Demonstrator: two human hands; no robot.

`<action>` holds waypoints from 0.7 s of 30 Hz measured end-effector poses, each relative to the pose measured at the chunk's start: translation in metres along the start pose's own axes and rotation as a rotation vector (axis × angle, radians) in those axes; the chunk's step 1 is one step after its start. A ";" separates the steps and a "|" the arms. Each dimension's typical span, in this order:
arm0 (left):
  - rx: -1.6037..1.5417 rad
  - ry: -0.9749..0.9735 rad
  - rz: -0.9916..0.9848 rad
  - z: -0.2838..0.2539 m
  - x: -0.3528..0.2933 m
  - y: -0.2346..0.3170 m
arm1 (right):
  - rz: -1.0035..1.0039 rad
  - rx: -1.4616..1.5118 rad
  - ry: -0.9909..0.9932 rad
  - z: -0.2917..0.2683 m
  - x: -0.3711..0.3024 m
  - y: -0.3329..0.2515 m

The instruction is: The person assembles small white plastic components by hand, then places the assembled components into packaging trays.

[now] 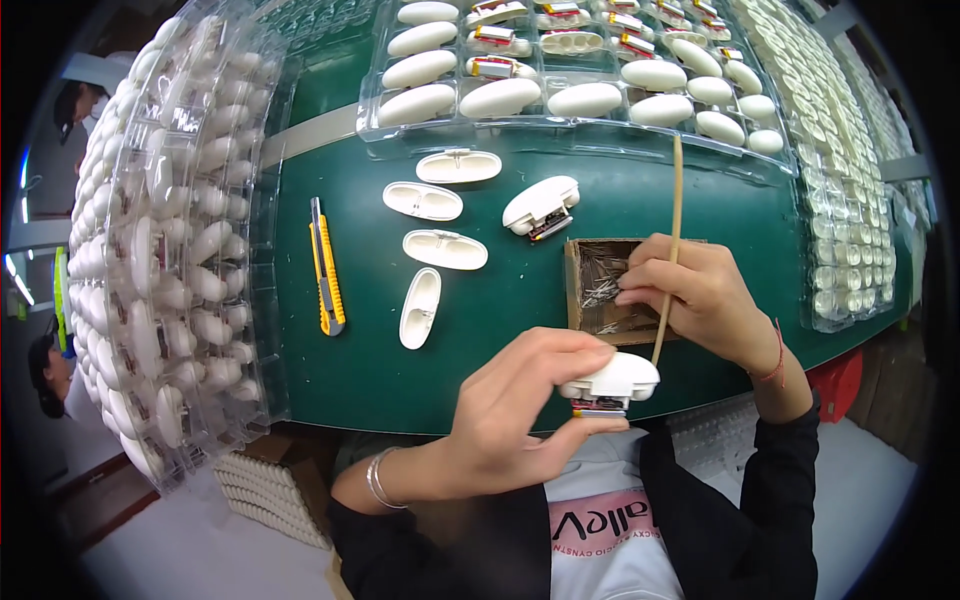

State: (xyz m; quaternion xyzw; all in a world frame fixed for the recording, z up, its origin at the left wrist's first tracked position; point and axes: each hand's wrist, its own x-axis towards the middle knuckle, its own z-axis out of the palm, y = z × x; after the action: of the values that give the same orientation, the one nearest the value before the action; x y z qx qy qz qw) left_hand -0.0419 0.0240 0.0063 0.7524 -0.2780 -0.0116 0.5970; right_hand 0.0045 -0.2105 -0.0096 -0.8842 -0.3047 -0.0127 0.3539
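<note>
My left hand [515, 405] grips a white oval plastic housing [617, 374] between thumb and fingers, with a battery and circuit board showing on its underside. My right hand [695, 290] holds a thin wooden stick [677, 190] that slants down to just beside that housing. Its fingertips are pinched together over a small cardboard box [572, 290] containing many thin pale pins [600, 292]; whether a pin is between them is too small to tell. Another housing with its electronics [541, 208] lies beyond the box. Several hollow white shells [445, 249] lie open side up to the left.
A yellow and black utility knife [326, 275] rests on the green table [370, 385] at left. Clear trays of white housings [500, 98] stand at the back, some with batteries. Tall tray stacks rise at the left [190, 250] and right [850, 210]. A red stool [838, 385] shows beyond the table's right edge.
</note>
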 end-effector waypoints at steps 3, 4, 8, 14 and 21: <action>-0.016 -0.047 0.099 0.000 0.018 0.002 | 0.015 0.038 0.026 0.000 -0.001 -0.001; -0.027 -0.075 0.155 0.000 0.026 0.003 | 0.042 0.058 0.044 -0.001 -0.001 -0.002; -0.052 -0.012 0.249 0.004 0.045 -0.006 | 0.103 0.156 0.081 -0.006 0.001 0.000; -0.089 0.036 0.100 0.006 0.039 -0.024 | 0.246 0.339 0.125 -0.017 -0.001 0.003; -0.063 0.043 0.165 0.010 0.039 -0.025 | 0.198 0.409 0.148 -0.016 -0.002 0.006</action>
State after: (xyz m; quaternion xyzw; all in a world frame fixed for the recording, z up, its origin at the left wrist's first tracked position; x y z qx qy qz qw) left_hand -0.0022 0.0019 -0.0068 0.7078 -0.3254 0.0450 0.6254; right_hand 0.0093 -0.2248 -0.0016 -0.8164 -0.1861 0.0192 0.5464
